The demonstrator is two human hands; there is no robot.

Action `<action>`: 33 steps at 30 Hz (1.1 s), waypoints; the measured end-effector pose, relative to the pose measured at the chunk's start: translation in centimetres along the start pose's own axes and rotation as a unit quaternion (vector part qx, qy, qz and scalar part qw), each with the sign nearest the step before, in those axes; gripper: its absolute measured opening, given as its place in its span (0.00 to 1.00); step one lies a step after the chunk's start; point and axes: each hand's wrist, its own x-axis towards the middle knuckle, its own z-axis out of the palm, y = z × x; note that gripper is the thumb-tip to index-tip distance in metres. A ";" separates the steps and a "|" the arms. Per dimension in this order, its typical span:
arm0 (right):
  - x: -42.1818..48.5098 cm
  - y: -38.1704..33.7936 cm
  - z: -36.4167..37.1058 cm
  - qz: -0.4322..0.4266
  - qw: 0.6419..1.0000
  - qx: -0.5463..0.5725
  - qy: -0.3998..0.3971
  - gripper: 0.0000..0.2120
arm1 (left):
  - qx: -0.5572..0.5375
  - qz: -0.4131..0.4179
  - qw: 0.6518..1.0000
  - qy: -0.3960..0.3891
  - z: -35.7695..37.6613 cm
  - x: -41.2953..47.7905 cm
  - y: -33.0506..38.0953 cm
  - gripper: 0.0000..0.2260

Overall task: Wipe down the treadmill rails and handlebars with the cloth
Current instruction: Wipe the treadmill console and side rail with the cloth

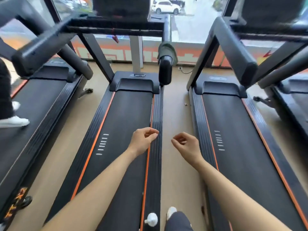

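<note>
Left hand point(144, 139) and right hand point(186, 144) loosely curled, both empty.
Cloth point(167, 49) draped on handlebar point(165, 72) could slide off if snatched.

The dark green cloth point(168, 49) hangs draped over the black round-ended right handlebar point(165, 72) of the black treadmill point(126, 122) in front of me. Its ribbed black right side rail point(157, 110) runs below, edged with an orange stripe.
</note>
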 end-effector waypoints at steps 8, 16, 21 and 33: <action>21.7 -1.7 -3.0 -0.055 0.996 0.047 0.046 0.04 | -0.015 0.099 0.989 0.107 -2.2 19.8 8.9 0.05; 36.0 -2.0 -4.7 -0.072 0.993 0.094 0.029 0.04 | 0.001 0.071 0.978 0.196 -1.9 31.9 13.3 0.12; 41.2 -1.4 -3.3 -0.081 0.991 0.104 -0.022 0.15 | 0.022 0.047 0.983 0.177 -1.9 35.8 13.6 0.12; 45.7 -4.8 -4.8 -0.155 0.985 0.072 0.035 0.02 | 0.073 0.138 0.971 0.179 -5.6 38.3 16.1 0.03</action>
